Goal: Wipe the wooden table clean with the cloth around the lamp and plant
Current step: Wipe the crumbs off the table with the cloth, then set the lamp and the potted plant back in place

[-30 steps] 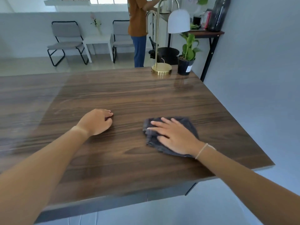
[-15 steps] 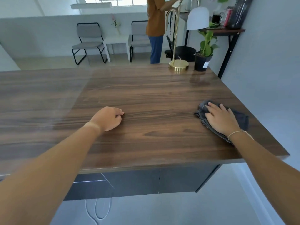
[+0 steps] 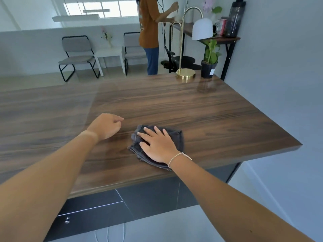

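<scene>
A dark grey folded cloth (image 3: 177, 137) lies on the dark wooden table (image 3: 201, 109) close to the front edge. My right hand (image 3: 157, 144) presses flat on the cloth with fingers spread. Just left of it, my left hand (image 3: 106, 126) rests on the bare wood as a loose fist, holding nothing. At the far right corner stand a brass lamp (image 3: 185, 74) with a white shade and a small green plant (image 3: 209, 65) in a black pot, well away from both hands.
A grey wall runs along the table's right side. Beyond the far edge a person (image 3: 150, 32) in an orange top stands at a side shelf (image 3: 218, 38) with bottles. Two chairs and a white side table (image 3: 108, 55) sit further back.
My right hand slid the cloth right toward the table's edge, then back left to near the left hand. The left hand stayed in place. The view shifted.
</scene>
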### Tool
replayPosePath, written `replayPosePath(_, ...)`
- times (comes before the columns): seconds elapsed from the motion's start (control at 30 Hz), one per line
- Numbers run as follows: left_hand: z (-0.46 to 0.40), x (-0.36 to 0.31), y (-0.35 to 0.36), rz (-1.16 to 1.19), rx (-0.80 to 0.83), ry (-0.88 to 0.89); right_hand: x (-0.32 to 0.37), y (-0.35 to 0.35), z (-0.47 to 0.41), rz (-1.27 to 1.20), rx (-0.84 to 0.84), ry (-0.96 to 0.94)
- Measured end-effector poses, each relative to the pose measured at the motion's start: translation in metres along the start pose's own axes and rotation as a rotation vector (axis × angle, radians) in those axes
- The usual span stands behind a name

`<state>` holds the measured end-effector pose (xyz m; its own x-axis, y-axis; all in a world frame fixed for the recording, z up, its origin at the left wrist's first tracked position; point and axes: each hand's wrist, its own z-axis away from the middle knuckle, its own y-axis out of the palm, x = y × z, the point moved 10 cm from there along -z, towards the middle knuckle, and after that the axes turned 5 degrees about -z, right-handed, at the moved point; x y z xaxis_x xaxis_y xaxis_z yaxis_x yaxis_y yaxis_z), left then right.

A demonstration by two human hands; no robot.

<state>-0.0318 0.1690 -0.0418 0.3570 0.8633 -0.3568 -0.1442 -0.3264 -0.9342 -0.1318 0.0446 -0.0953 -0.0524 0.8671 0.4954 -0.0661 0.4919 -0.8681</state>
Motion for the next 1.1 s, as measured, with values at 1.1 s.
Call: replayPosePath(1.1,-0.309,-0.233,0.064,0.133,0.007,0.060,-0.371,-0.287,-0.152,-0.391,-0.502,0.345)
